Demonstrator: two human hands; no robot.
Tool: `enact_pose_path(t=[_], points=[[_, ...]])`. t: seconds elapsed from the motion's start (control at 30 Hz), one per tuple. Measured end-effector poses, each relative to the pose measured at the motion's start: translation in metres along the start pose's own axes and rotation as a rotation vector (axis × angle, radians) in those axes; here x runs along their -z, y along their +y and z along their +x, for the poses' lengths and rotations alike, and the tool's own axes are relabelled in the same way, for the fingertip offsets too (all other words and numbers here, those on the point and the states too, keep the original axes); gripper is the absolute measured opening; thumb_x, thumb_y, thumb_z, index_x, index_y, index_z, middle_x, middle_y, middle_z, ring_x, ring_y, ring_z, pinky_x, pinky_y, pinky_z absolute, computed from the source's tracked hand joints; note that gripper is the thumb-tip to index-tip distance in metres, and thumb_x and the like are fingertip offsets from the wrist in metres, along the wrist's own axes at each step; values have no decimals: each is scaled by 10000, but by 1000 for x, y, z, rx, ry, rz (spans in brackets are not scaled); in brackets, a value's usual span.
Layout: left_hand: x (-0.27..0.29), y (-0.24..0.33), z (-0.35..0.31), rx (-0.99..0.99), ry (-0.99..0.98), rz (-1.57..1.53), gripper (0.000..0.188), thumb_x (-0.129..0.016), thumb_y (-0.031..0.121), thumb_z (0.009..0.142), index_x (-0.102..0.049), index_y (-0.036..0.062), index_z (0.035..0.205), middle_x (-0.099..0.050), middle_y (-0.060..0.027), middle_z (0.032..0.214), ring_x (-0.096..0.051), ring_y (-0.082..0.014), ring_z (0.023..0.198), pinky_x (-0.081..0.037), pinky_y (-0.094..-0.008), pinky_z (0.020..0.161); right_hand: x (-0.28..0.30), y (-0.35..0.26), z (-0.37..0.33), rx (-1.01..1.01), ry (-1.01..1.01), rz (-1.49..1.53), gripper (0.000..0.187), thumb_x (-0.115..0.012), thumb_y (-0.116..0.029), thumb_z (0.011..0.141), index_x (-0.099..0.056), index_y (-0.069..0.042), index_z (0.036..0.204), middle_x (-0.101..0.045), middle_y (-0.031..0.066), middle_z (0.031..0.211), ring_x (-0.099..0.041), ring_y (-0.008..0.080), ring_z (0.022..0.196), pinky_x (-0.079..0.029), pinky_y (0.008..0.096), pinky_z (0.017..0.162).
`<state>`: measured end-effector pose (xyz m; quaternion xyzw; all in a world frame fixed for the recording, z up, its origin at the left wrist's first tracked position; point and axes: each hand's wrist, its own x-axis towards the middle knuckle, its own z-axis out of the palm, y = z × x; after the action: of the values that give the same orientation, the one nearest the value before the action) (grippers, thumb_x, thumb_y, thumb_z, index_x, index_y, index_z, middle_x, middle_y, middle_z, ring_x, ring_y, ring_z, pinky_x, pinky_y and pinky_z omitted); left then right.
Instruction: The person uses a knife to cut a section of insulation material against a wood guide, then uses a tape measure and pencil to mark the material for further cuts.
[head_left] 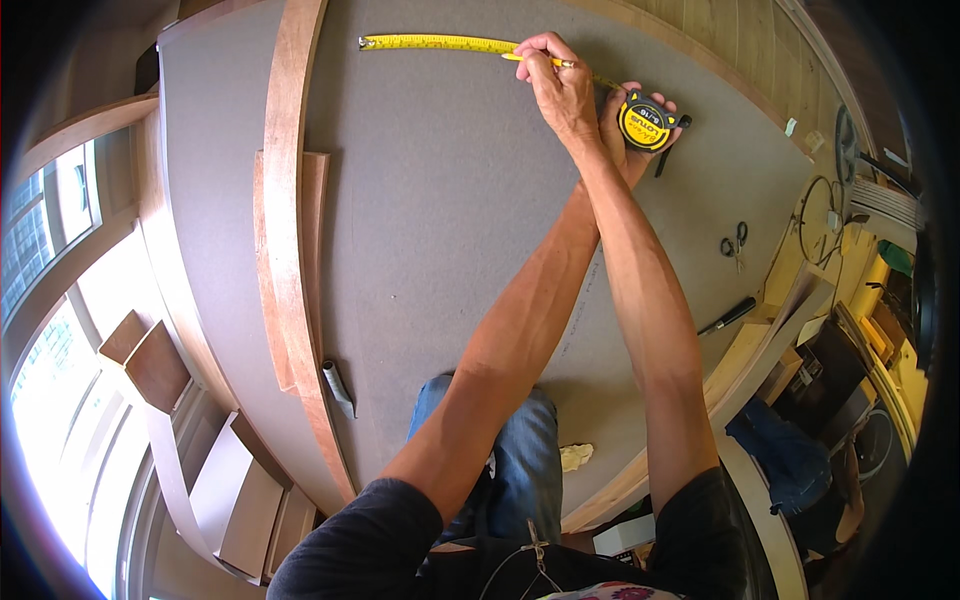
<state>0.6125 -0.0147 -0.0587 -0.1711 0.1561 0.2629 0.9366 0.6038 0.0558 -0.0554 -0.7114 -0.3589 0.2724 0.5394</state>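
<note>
My forearms cross, the right one over the left. In my left hand (612,130) lies a yellow and black tape measure (645,122), fingers curled behind its case. Its yellow blade (430,42) runs out to the left across a large grey board (430,220), and the metal hook at its end stops short of a long wooden strip (285,190). My right hand (566,102) pinches a yellow pencil (514,57), whose tip points left beside the blade. Part of the blade passes hidden behind that hand.
Scissors (736,242) and a black-handled tool (728,316) lie toward the board's right. A grey-handled tool (338,388) rests beside the wooden strip. Near my knee is a crumpled pale piece (575,457). Wooden boards (775,345) and clutter stand at right; windows are at left.
</note>
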Motion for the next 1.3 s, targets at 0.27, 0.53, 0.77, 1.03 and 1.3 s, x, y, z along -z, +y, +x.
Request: enact_pose_path(t=[0.27,0.53,0.77,1.03,1.3], points=[[1,-2,0,9,-20,1,180,-565,342,977,-556,189,1070,-658,-82,988,-650,-287,991,-542,-520,848,1,-2,0,23,-2,-11,153,-517,-174,904,-630,-74,884,-634,36,665,-583,110,589,-484,281,568],[2,-2,0,15,-29,7,177,-562,338,978,-556,186,1069,-655,-86,997,-647,-292,1001,-539,-525,858,-1,-6,-1,56,-24,14,190,-479,-148,925,-633,-39,903,-608,23,672,-521,74,616,-431,258,562],[1,-1,0,17,-35,11,175,-558,335,980,-555,184,1067,-653,-90,1004,-644,-296,1009,-536,-529,866,1,-7,-1,31,-42,-33,123,-521,-137,909,-598,-55,861,-595,29,640,-573,91,580,-476,263,556],[0,-1,-2,11,-37,19,173,-555,332,981,-555,182,1066,-650,-94,1013,-640,-301,1019,-532,-533,876,1,-7,-2,-37,-47,-65,136,-518,-151,915,-593,-49,864,-599,32,658,-568,97,572,-484,265,558],[2,3,-8,-4,-49,66,170,-551,329,983,-555,179,1064,-647,-99,1022,-637,-306,1028,-528,-537,885,1,-3,-4,-23,-89,-20,158,-532,-174,916,-592,-40,856,-599,34,628,-545,119,551,-453,286,542]])
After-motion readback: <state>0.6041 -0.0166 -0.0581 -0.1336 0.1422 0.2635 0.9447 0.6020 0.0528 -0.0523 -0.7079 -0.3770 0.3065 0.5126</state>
